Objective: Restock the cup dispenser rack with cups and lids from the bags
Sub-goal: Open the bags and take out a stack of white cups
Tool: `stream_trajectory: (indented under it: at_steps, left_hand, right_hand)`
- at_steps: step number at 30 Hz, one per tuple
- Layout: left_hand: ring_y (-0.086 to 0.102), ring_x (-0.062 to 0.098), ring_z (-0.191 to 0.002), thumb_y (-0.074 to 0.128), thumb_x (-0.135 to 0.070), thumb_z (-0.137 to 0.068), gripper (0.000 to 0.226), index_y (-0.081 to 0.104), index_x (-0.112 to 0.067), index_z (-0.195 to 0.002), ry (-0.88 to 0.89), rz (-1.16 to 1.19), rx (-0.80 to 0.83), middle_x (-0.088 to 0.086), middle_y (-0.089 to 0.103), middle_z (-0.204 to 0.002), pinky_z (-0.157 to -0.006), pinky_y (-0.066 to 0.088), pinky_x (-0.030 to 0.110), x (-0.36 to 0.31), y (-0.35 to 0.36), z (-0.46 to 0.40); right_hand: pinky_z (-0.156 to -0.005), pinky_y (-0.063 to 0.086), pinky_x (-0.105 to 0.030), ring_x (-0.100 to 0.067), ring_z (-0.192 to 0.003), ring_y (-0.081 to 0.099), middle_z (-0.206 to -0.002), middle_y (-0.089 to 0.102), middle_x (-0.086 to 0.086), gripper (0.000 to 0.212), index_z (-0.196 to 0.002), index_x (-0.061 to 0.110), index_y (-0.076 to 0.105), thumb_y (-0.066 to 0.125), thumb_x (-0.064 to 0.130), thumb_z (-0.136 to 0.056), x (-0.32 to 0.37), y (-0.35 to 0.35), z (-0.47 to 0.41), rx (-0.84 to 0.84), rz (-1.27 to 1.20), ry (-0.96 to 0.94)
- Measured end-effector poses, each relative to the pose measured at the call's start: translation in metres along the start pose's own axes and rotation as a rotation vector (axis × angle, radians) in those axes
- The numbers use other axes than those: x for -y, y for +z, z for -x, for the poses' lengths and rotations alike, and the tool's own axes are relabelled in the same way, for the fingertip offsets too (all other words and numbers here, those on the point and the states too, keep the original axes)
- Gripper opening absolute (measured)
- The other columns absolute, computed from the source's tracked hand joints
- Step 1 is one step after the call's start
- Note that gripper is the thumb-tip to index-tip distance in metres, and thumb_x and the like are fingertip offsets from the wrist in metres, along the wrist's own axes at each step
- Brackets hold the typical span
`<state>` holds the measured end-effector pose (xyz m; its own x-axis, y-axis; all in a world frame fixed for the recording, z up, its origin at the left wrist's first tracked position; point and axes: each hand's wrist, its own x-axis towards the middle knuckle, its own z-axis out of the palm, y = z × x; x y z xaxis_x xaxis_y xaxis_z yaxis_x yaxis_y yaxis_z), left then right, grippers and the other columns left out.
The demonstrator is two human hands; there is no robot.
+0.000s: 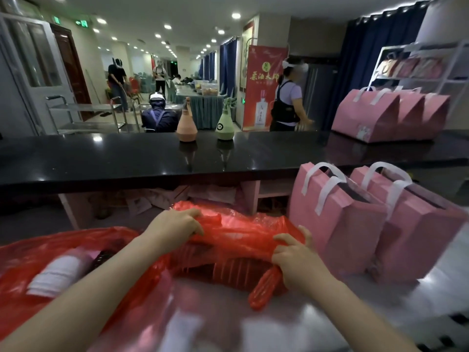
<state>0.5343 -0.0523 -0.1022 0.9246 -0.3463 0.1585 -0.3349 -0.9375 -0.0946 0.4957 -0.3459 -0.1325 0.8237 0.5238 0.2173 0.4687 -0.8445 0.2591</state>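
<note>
- Red, thin translucent plastic bag lies on a grey steel worktop, its long axis running left to right across the view; ribbed stacks show through the film, too blurred to tell as cups or lids.
- The left hand clutches a fold of the film at the bag's upper left, fingers curled over it.
- The right hand pinches the film at the bag's right end, thumb and fingers gathered on it; a twisted red bag tail points down toward the camera just beside it.
- A second red plastic bag sits at the left, a white stack lying tilted inside it.
- Two pink paper carrier bags with white handles stand upright just right of the held bag.
- On the black counter behind stand a terracotta spray bottle and a pale green spray bottle.
</note>
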Motion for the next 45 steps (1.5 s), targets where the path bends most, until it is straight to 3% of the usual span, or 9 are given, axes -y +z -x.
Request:
stream_trajectory:
  at_steps: [5, 13, 17, 21, 25, 28, 33, 37, 45]
  left_hand:
    - [0.060, 0.017, -0.108, 0.050, -0.029, -0.089, 0.031, 0.064, -0.046, -0.110, -0.099, 0.100, -0.072, -0.019, 0.054, -0.128, -0.088, 0.044, 0.034, 0.001, -0.001, 0.016]
    - [0.063, 0.034, -0.100, 0.062, -0.040, -0.080, 0.082, 0.016, -0.036, -0.149, -0.321, -0.122, 0.047, 0.005, 0.038, -0.139, -0.077, 0.049, 0.038, 0.011, 0.003, 0.022]
    - [0.062, 0.032, -0.103, 0.072, -0.036, -0.074, 0.116, -0.018, -0.038, -0.146, -0.425, -0.070, 0.141, 0.012, 0.028, -0.147, -0.074, 0.048, 0.037, 0.011, 0.007, 0.022]
    - [0.042, 0.038, -0.126, 0.076, -0.037, -0.072, 0.110, 0.000, -0.035, -0.151, -0.382, 0.093, 0.118, 0.016, -0.009, -0.157, -0.094, 0.045, 0.043, 0.011, 0.003, 0.019]
    - [0.032, 0.040, -0.137, 0.079, -0.019, -0.066, 0.061, 0.063, -0.027, -0.124, 0.078, 0.034, -0.398, 0.016, 0.016, -0.156, -0.107, 0.031, 0.056, 0.004, 0.001, 0.019]
    - [0.044, 0.034, -0.131, 0.059, -0.026, -0.071, 0.039, 0.072, -0.028, -0.108, 0.430, -0.174, -0.568, 0.009, 0.046, -0.143, -0.104, 0.033, 0.060, -0.001, 0.010, 0.012]
    - [0.024, 0.025, -0.143, 0.062, -0.067, -0.072, 0.076, 0.047, -0.033, -0.137, 0.326, -0.266, -0.090, 0.001, 0.028, -0.155, -0.113, 0.012, 0.059, 0.003, 0.034, -0.025]
    - [0.004, 0.028, -0.146, 0.066, -0.070, -0.063, 0.107, 0.002, -0.048, -0.147, 0.000, -0.079, 0.188, 0.004, 0.012, -0.159, -0.113, 0.006, 0.059, 0.015, 0.058, -0.050]
    - [0.026, 0.028, -0.135, 0.072, -0.064, -0.056, 0.109, 0.008, -0.051, -0.143, -0.103, -0.125, 0.207, -0.001, 0.030, -0.147, -0.109, 0.027, 0.048, 0.049, 0.060, -0.087]
  right_hand:
    - [-0.089, -0.043, -0.052, -0.010, -0.139, 0.028, -0.133, 0.050, 0.001, 0.049, -0.123, 0.019, 0.044, 0.046, 0.019, -0.073, 0.001, 0.006, 0.027, 0.203, -0.076, 0.096]
    - [-0.083, -0.043, -0.061, -0.016, -0.148, -0.007, -0.148, 0.041, 0.004, 0.106, -0.138, 0.032, 0.040, 0.012, 0.095, -0.057, -0.003, 0.005, 0.042, 0.388, -0.057, 0.180]
    - [-0.079, -0.045, -0.060, -0.018, -0.146, 0.014, -0.146, 0.044, 0.002, 0.090, -0.138, 0.030, 0.041, 0.001, 0.081, -0.076, -0.003, -0.002, 0.043, 0.312, -0.109, 0.331]
    - [-0.101, 0.013, -0.078, -0.027, -0.083, 0.066, -0.081, 0.069, -0.005, 0.009, -0.089, 0.019, 0.068, 0.069, 0.021, -0.081, 0.008, -0.015, 0.027, -0.246, 0.016, 0.395]
    - [-0.091, 0.047, -0.061, -0.032, -0.076, 0.062, -0.078, 0.061, -0.008, 0.026, -0.073, 0.014, 0.069, 0.084, 0.004, -0.054, 0.017, -0.011, 0.014, -0.436, 0.011, 0.286]
    - [-0.085, 0.053, -0.050, -0.030, -0.079, 0.065, -0.082, 0.066, -0.006, 0.029, -0.077, 0.017, 0.073, 0.086, 0.007, -0.052, 0.022, 0.005, 0.014, -0.339, -0.003, 0.216]
    - [-0.110, 0.030, -0.043, -0.025, -0.138, 0.031, -0.147, 0.038, 0.002, 0.072, -0.146, 0.025, 0.034, 0.066, 0.039, -0.083, 0.001, 0.036, 0.015, 0.044, -0.099, 0.411]
    - [-0.114, 0.026, -0.040, -0.028, -0.144, 0.011, -0.158, 0.009, 0.003, 0.095, -0.150, 0.036, 0.009, 0.072, 0.036, -0.079, -0.014, 0.054, 0.005, 0.149, -0.415, 0.466]
    - [-0.115, 0.022, -0.029, -0.019, -0.140, 0.022, -0.155, 0.016, 0.005, 0.101, -0.149, 0.035, 0.015, 0.075, 0.024, -0.069, -0.035, 0.089, -0.035, 0.137, -0.613, 0.434]
